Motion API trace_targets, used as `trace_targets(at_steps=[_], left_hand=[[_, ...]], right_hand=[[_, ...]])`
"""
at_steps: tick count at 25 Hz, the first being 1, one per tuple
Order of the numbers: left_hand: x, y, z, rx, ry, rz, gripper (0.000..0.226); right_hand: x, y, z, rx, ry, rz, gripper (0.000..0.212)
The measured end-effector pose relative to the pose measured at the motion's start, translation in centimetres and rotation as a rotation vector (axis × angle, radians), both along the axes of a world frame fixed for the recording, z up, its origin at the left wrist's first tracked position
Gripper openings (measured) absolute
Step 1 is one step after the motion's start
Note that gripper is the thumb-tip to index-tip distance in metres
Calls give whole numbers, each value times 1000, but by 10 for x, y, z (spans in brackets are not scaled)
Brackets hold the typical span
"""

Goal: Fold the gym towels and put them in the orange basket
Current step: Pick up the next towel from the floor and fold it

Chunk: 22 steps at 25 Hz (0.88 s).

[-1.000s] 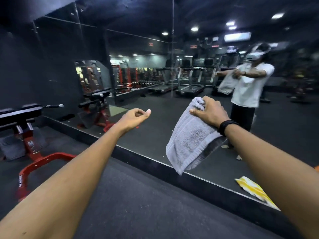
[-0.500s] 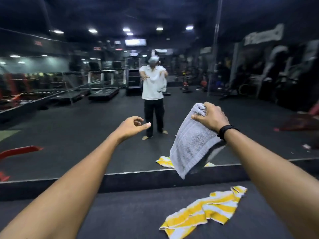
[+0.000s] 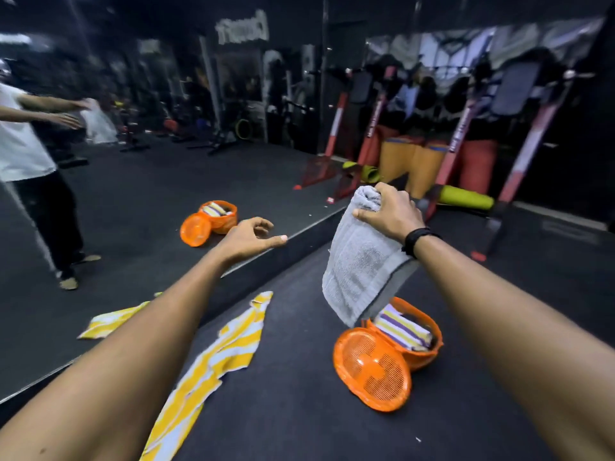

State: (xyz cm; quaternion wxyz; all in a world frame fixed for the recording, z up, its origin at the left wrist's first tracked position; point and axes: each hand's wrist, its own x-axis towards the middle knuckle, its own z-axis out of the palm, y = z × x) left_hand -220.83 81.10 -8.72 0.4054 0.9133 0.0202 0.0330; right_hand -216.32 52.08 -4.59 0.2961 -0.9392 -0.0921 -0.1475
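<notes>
yellow-striped towel (image 3: 213,354) flat on floor nearest, then orange basket (image 3: 429,347) w/ striped towel (image 3: 404,327) inside & lid (image 3: 372,371) leaning on it, r hand (image 3: 389,211) bunched on grey towel (image 3: 359,267) hanging above basket, l hand (image 3: 249,237) loose, empty, mirror wall (image 3: 166,181) behind.

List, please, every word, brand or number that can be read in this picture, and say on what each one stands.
White lettering on the dark wall sign: blurred and seemingly mirrored, not readable.
Lettering along the red machine posts: too blurred to read.
Gray towel, yellow striped towel, orange basket and its orange lid: no text visible.
</notes>
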Motion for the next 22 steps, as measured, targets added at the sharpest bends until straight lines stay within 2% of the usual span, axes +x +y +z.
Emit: trace_targets(at_steps=[3,8,13,18,22], left_hand=[[48,-68,-19,-5,33,-118,79],[121,-152,-54,11,91,-304,64],[214,-193,-76,-3,96,-393,60],[313,-221,-74,17,98,-481,60],[366,-237,-82,9,114,-528,58]], right_hand=[[6,-67,-13,-7,17,-123,44],[31,-144,-48,-41,78,-295,41],[78,-182,-71,-73,118,-431,41],[140,-202,-82,-84,149,-553,42],[177,-216,-91,-83,153,-610,40]])
